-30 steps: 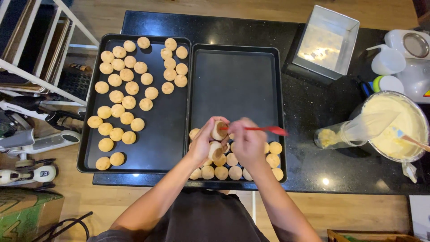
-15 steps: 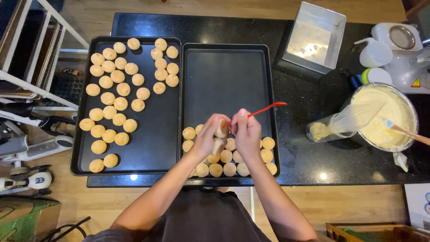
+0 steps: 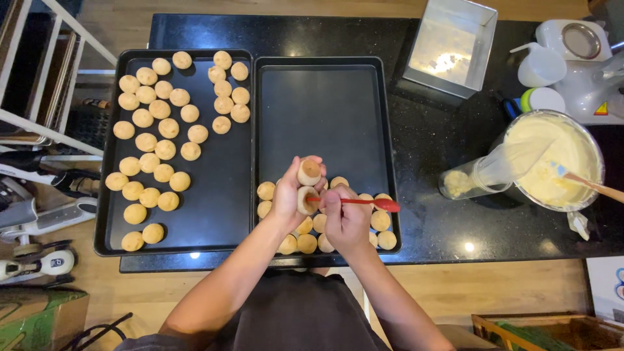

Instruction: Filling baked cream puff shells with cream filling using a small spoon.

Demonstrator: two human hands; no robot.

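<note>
My left hand holds a small round pastry puff with its cut top lifted between the fingers. My right hand grips a red-handled tool whose tip is pushed into the puff's opening. Both hands hover over the near end of the right black baking tray, where several puffs lie in rows. The left black tray carries many more puffs.
On the black counter to the right stand a bowl of pale cream with a spatula, a piping bag in a glass, a square metal pan, a white cup and a scale. A white rack stands at left.
The red tool has swung from angled up to level, its tip now in the puff. My hands stay over the right tray's near end.
</note>
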